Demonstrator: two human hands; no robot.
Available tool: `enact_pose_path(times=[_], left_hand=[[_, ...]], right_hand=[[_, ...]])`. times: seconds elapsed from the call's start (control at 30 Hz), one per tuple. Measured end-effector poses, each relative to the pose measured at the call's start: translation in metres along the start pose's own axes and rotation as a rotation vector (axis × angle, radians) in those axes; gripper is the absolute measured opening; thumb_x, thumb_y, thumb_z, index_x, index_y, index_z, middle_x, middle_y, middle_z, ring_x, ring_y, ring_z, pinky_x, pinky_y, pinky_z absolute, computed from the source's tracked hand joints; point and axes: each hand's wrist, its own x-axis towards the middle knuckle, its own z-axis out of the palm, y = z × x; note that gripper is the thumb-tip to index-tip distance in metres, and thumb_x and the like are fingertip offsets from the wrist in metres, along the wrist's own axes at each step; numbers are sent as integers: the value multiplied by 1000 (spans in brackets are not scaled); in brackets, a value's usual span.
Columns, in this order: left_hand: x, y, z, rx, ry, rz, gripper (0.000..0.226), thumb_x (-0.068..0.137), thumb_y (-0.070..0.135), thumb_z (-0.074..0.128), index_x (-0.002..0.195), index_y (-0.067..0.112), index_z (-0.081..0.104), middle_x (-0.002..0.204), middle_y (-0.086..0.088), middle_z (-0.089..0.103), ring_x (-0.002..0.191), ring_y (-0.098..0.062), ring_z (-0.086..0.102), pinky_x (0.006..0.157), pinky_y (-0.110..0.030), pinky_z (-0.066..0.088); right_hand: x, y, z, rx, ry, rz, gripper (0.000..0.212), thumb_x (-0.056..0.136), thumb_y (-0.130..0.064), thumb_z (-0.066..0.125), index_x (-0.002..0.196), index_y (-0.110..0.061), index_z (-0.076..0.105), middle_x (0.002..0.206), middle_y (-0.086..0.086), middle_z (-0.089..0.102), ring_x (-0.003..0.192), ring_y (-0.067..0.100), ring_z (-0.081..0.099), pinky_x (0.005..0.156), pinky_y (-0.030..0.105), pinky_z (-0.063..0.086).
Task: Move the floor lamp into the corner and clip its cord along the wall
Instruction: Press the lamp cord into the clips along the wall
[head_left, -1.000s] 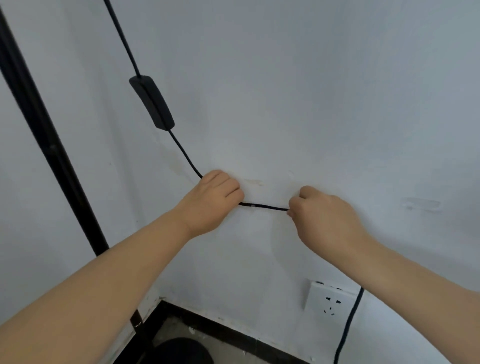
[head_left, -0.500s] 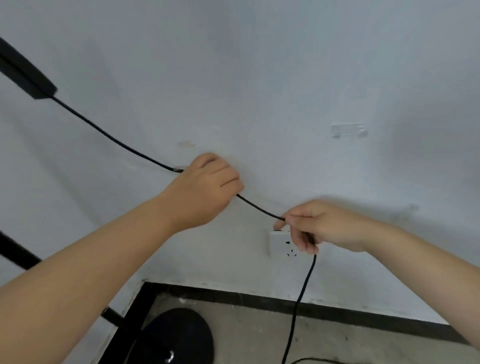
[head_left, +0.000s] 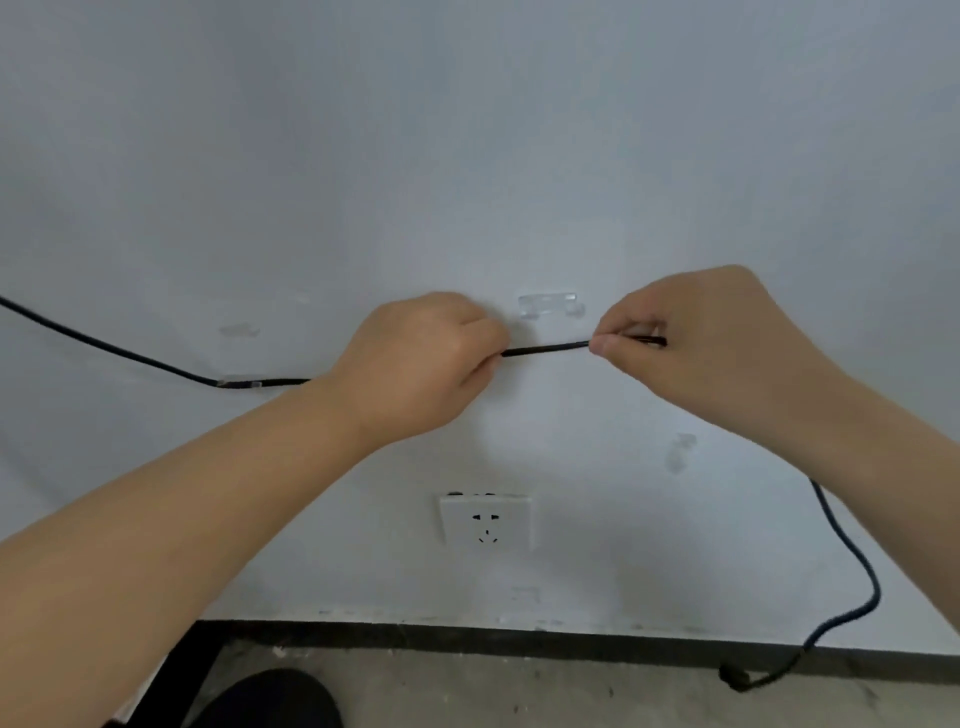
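The lamp's thin black cord (head_left: 545, 347) runs along the white wall from the left edge, passes through a clear clip (head_left: 240, 383), and stretches taut between my hands. My left hand (head_left: 421, 358) is shut on the cord. My right hand (head_left: 691, 343) pinches it just below a second clear clip (head_left: 548, 304), which holds nothing. Past my right forearm the cord hangs down to its plug (head_left: 733, 676) on the floor. The lamp's round black base (head_left: 270, 699) shows at the bottom left; its pole is out of view.
A white wall socket (head_left: 487, 521) sits below my hands. Another clear clip (head_left: 680, 451) is stuck lower right on the wall. A dark skirting strip (head_left: 519, 636) runs above the grey concrete floor (head_left: 519, 691).
The view swung right, away from the pole and inline switch. Both hands slid right along the cord, from the first clip to just under the second clip.
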Motion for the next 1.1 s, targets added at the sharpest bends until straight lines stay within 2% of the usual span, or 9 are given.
enact_pose_path(times=[0.13, 0.2, 0.3, 0.4, 0.5, 0.7, 0.8, 0.93, 1.1], left_hand=[[6, 4, -2, -3, 14, -178, 26, 83, 16, 45, 75, 0, 65, 75, -16, 66, 63, -31, 63, 47, -27, 45], [8, 4, -6, 36, 39, -161, 22, 78, 11, 51, 70, 0, 68, 68, -16, 68, 51, -29, 63, 39, -27, 48], [10, 5, -9, 99, 19, -173, 9, 68, 0, 65, 59, -1, 63, 51, -14, 65, 36, -29, 58, 32, -19, 30], [13, 8, -6, 110, -67, -237, 2, 82, 4, 60, 80, 3, 61, 75, -13, 69, 62, -33, 62, 40, -20, 15], [15, 8, 0, 117, -44, -259, 12, 93, 16, 45, 97, 13, 55, 98, -3, 64, 86, -27, 59, 52, -26, 29], [17, 10, 0, -28, 42, -381, 19, 95, 23, 45, 100, 15, 61, 99, -2, 66, 89, -24, 59, 60, -27, 36], [15, 13, -3, -28, 104, -369, 13, 91, 19, 51, 95, 10, 60, 95, -5, 66, 84, -27, 60, 56, -28, 34], [17, 12, -9, -26, 191, -188, 26, 52, -9, 79, 74, 0, 67, 67, -15, 68, 53, -30, 64, 32, -27, 46], [27, 17, -6, -13, 203, 40, 42, 62, 2, 37, 86, 0, 71, 75, -14, 72, 63, -28, 68, 45, -25, 52]], right_hand=[[4, -10, -4, -143, 82, -112, 20, 86, -24, 53, 86, -12, 69, 84, 11, 70, 83, 28, 61, 77, 38, 49], [7, -13, -8, -173, 125, -136, 21, 86, -24, 52, 86, -12, 69, 81, 12, 69, 80, 30, 59, 73, 39, 49], [13, -15, -11, -216, 120, -148, 22, 87, -25, 50, 87, -13, 68, 81, 11, 67, 79, 29, 58, 70, 35, 47], [17, -17, -11, -239, 102, -123, 21, 88, -26, 49, 87, -14, 66, 83, 9, 66, 80, 28, 57, 67, 32, 43], [21, -20, -12, -244, 80, -63, 20, 87, -25, 50, 85, -12, 66, 86, 10, 67, 81, 30, 59, 69, 34, 48], [29, -29, -14, -282, 79, 7, 19, 87, -22, 51, 86, -7, 63, 87, 13, 65, 80, 32, 59, 66, 33, 46], [33, -30, -16, -285, 93, 14, 21, 87, -23, 51, 86, -5, 62, 88, 14, 67, 83, 32, 60, 68, 32, 45], [30, -20, -17, -178, 159, -13, 20, 83, -23, 59, 77, -5, 63, 77, 11, 66, 72, 22, 57, 66, 28, 44], [15, -3, -13, -62, 313, -43, 12, 77, -12, 66, 73, -2, 65, 67, 2, 56, 54, 4, 43, 61, 9, 36]])
